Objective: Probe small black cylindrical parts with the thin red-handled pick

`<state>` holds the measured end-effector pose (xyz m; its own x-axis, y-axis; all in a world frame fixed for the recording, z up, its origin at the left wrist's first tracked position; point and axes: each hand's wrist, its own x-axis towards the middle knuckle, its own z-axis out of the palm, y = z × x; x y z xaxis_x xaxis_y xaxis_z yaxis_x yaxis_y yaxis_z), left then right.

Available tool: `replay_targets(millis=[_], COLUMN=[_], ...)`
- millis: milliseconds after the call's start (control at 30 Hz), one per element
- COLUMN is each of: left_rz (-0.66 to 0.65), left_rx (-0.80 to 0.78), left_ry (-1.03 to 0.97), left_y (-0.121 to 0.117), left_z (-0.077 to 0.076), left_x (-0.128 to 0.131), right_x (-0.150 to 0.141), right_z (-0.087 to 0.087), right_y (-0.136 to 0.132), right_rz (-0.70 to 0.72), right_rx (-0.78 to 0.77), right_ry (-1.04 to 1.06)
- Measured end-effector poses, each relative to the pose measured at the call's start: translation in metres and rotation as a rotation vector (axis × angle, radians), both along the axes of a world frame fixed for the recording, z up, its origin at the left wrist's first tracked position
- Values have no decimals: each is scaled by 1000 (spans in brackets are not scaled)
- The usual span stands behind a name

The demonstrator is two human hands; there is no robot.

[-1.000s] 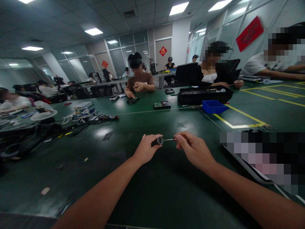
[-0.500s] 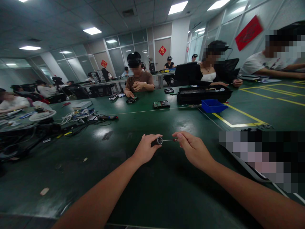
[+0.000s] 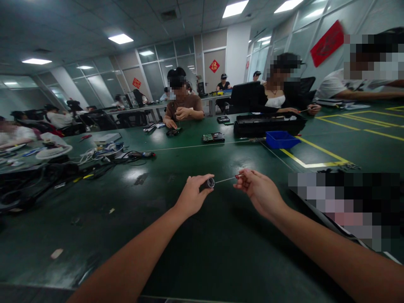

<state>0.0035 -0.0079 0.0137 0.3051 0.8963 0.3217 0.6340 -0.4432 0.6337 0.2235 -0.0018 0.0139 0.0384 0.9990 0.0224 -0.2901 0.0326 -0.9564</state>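
Observation:
Between its thumb and fingers, my left hand (image 3: 194, 194) grips a small dark cylinder (image 3: 209, 183) whose round open end with a pale rim faces right and toward me. My right hand (image 3: 257, 189) is closed on the red handle of a thin screwdriver (image 3: 225, 180). The metal shaft slants down to the left, its tip at the cylinder's open end; whether it touches inside cannot be made out. Both hands are held above the green table (image 3: 189, 261).
Cables and loose parts (image 3: 104, 158) lie at the left. Beyond my hands are an opened hard drive (image 3: 213, 137), a blue bin (image 3: 282, 140) and a long black tray (image 3: 268, 125). A co-worker (image 3: 183, 103) sits opposite, handling a small device. A pixelated object lies at right.
My right hand has risen slightly and turned, so the screwdriver now slants upward to the right instead of lying level. My left hand still holds the cylinder in nearly the same place.

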Motion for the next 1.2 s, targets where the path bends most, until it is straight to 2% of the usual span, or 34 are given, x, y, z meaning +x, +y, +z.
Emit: replay_targets(millis=[133,300,433,600,833,1033,1200], left_rz=[-15,-30,-32,-19,-17,-29,-24], left_rx=[-21,-6,-11,-32,-63,-48,-37], left_ry=[30,49,43,64,57,32,41], left_y=[1,1,1,2,0,1,2], left_z=[-1,-4,-6,-6,-4,-9,-10], left_x=[-1,-1,-2,-1,-1,-2,-3], right_x=[-1,-3,-1,2,0,-1,-2], right_z=[-2,-2,6,21,15,12,11], right_y=[-2,-6,-11,-18,-19,-17,-18], right_rz=[-65,-76,-86,-91,-6,-17,3], right_rx=[84,207,257,261,357,261,303], right_ry=[-104,-307,-416,-673,-685,-778,-769])
